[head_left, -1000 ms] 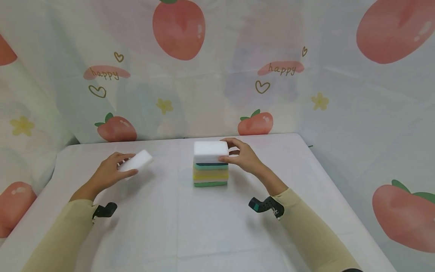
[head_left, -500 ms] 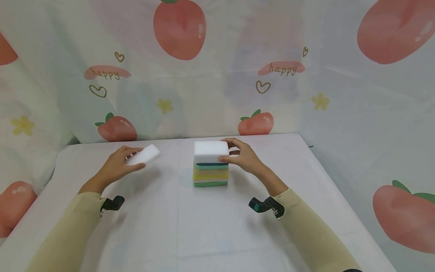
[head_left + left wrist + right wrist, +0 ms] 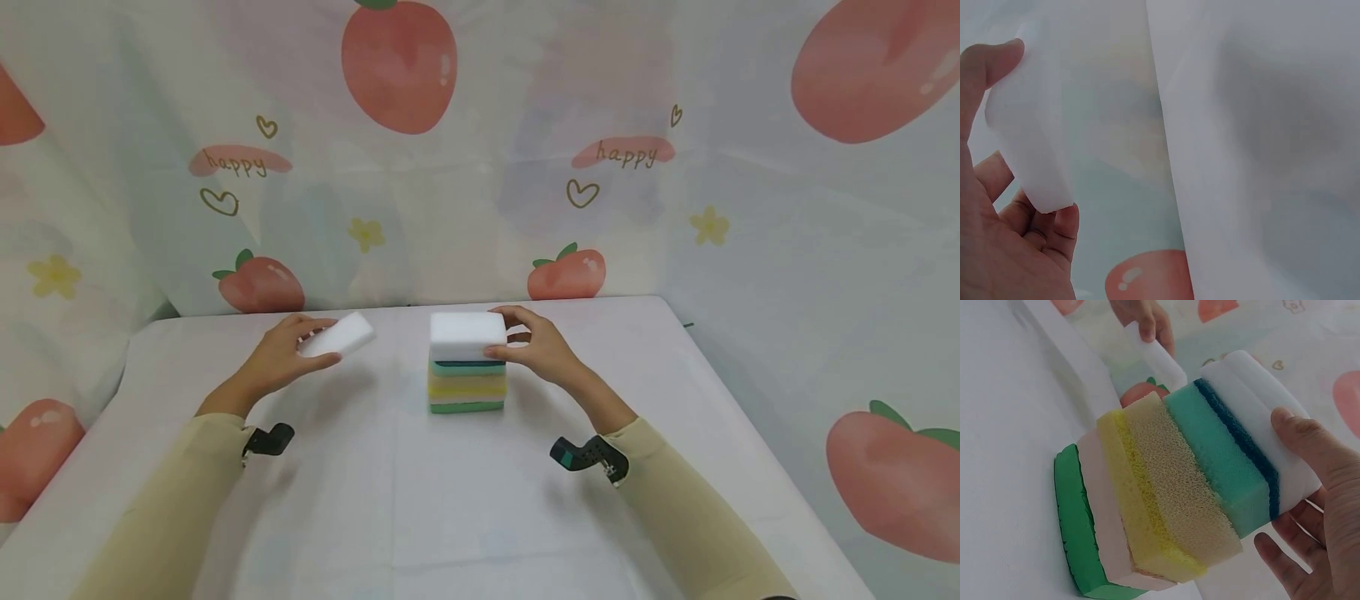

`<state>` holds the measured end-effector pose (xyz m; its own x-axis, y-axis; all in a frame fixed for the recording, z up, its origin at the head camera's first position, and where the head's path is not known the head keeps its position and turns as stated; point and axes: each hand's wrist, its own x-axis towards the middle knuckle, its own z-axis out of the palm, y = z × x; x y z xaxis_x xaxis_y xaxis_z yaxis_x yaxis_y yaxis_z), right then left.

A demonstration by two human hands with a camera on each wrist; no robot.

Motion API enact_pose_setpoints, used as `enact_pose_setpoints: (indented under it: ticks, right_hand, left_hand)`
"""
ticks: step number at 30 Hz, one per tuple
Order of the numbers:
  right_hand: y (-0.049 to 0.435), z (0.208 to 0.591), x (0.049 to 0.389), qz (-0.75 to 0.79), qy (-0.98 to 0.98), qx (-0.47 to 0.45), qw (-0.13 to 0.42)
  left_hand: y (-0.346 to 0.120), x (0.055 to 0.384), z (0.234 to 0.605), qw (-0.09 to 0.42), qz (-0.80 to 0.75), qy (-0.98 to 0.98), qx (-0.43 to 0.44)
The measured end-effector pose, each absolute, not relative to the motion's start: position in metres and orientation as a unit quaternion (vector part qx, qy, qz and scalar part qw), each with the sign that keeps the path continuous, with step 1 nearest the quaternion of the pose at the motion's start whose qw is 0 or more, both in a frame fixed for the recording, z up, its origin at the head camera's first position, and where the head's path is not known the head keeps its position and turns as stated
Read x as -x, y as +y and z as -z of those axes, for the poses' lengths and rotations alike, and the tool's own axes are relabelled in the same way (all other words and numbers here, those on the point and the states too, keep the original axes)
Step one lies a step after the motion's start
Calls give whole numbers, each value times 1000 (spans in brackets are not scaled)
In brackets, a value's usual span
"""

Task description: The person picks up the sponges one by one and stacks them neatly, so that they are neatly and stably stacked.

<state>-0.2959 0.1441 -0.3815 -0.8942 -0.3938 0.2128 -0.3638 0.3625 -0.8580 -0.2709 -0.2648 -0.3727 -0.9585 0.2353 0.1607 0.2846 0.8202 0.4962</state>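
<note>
My left hand [image 3: 277, 357] holds a white sponge [image 3: 345, 335] by its sides, raised over the table left of the stack. In the left wrist view the thumb and fingers [image 3: 1067, 220] grip this white sponge [image 3: 1032, 131]. Mid-table stands a stack of sponges [image 3: 467, 387], white on top. My right hand [image 3: 543, 346] pinches the right end of the top white layer [image 3: 1254, 394], thumb in front, other fingers behind. Below it, the right wrist view shows a teal sponge [image 3: 1222, 462] with dark blue scourer, then beige [image 3: 1179, 469], yellow [image 3: 1138, 500], pale pink [image 3: 1107, 519] and green [image 3: 1075, 519] layers.
A white cloth covers the table [image 3: 450, 517]. Right behind its far edge hangs a fruit-printed curtain [image 3: 465, 192], which also runs along both sides. A black wrist camera [image 3: 270, 439] sits on the left sleeve, another black camera [image 3: 588, 457] on the right.
My left hand has moved right and slightly farther from me with the white sponge, closer to the stack. My right hand and the stack have stayed in place.
</note>
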Motion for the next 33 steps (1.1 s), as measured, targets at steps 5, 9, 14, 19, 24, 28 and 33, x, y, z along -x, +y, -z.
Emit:
enact_pose_setpoints:
  ticks: [5, 9, 14, 19, 24, 28, 33]
  right_hand:
    - [144, 382, 296, 516, 825, 230, 13]
    - [144, 382, 296, 515, 825, 233, 11]
    - [144, 382, 297, 516, 824, 233, 11]
    - [144, 382, 297, 517, 824, 234, 12]
    - [144, 383, 297, 516, 823, 236, 13]
    - [144, 383, 297, 514, 825, 235, 13]
    - [144, 383, 298, 513, 826, 234, 13]
  left_hand:
    - [-255, 276, 369, 42, 265, -953, 139]
    - [-247, 279, 365, 37, 268, -953, 139]
    - [-237, 283, 358, 34, 279, -950, 139]
    - [-227, 287, 351, 35, 288, -946, 144]
    - [-221, 291, 345, 31, 293, -944, 146]
    - [-217, 293, 342, 30, 294, -944, 148]
    - [-212, 293, 338, 33, 298, -942, 149]
